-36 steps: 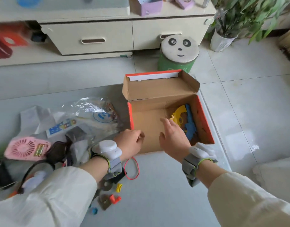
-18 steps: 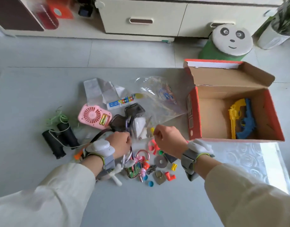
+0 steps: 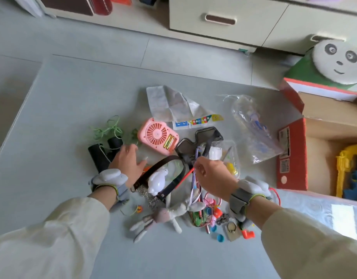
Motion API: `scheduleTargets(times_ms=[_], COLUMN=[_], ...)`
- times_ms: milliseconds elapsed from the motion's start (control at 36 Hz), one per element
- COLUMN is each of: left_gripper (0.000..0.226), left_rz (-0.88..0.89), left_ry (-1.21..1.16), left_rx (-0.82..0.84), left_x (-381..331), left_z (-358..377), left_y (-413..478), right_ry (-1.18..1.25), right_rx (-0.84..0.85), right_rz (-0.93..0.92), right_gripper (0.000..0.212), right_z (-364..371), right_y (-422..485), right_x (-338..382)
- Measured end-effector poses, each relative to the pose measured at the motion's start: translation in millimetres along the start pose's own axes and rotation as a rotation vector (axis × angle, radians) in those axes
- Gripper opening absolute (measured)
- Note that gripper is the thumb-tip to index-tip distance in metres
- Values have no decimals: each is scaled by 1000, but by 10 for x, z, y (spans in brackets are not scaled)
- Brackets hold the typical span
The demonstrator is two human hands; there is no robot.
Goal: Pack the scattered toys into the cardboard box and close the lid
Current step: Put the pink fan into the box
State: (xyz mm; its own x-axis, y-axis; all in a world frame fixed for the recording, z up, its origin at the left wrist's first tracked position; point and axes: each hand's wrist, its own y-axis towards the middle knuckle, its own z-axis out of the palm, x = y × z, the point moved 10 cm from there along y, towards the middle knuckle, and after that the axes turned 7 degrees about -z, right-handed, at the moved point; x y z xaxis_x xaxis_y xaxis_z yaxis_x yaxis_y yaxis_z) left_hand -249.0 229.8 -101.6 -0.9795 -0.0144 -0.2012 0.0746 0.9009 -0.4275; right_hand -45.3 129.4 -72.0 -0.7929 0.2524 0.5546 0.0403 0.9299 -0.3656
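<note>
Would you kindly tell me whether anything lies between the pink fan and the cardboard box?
Yes: black-framed goggles and a clear plastic bag lie on the surface between the pink fan and the cardboard box.

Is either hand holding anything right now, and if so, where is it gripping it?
The right hand pinches a thin red strip by its upper end. The left hand is spread open, holding nothing.

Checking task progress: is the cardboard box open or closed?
Open: the cardboard box has its lid raised, and the yellow toy gun shows inside.
</note>
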Motion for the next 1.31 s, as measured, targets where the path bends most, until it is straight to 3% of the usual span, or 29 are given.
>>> scheduleTargets(times_ms=[111,250,333,445,667,778,861,917,972,1083,1167,1306], left_gripper=[82,75,85,71,46,42,47,53,53,45,26,18], left_rz=[-52,-110,-158,-194,-78,-101,-250,-371,-374,-237,-110,10], left_ry=[-227,-268,-472,-533,-157,-468,-698,-935,-1094,-1083,-1066,-1047], left_rx=[-105,-64,-15,-19,-201,-260,-333,-271,-148,56,167,376], left_x=[-128,-292,-267,-274,-429,-343,-304,-288,-467,-1158,-1711,-2632], left_z=[-98,-42,14,-85,-510,-721,-1002,-993,-909,-773,-690,-422], left_y=[260,539,623,555,246,115,-82,-144,-181,-342,-530,-995], right_ry=[-10,-26,-37,-21,12,33,65,66,111,195,84,5], right_rx=[9,30,58,58,-5,-18,-23,-21,-74,-250,-250,-163], right_rz=[-8,-15,13,56,18,-15,0,-2,-41,-116,-87,-26], right_gripper=[16,16,17,18,17,17,21,37,67,114,122,115], right_z=[72,153,192,160,-17,-117,-266,-324,-510,-1118,-1454,-1864], right_y=[48,-22,-94,-172,-156,-150,-192,-183,-209,-362,-450,-750], right_x=[-30,-90,-166,-223,-62,48,69,95,135,62,-143,-790])
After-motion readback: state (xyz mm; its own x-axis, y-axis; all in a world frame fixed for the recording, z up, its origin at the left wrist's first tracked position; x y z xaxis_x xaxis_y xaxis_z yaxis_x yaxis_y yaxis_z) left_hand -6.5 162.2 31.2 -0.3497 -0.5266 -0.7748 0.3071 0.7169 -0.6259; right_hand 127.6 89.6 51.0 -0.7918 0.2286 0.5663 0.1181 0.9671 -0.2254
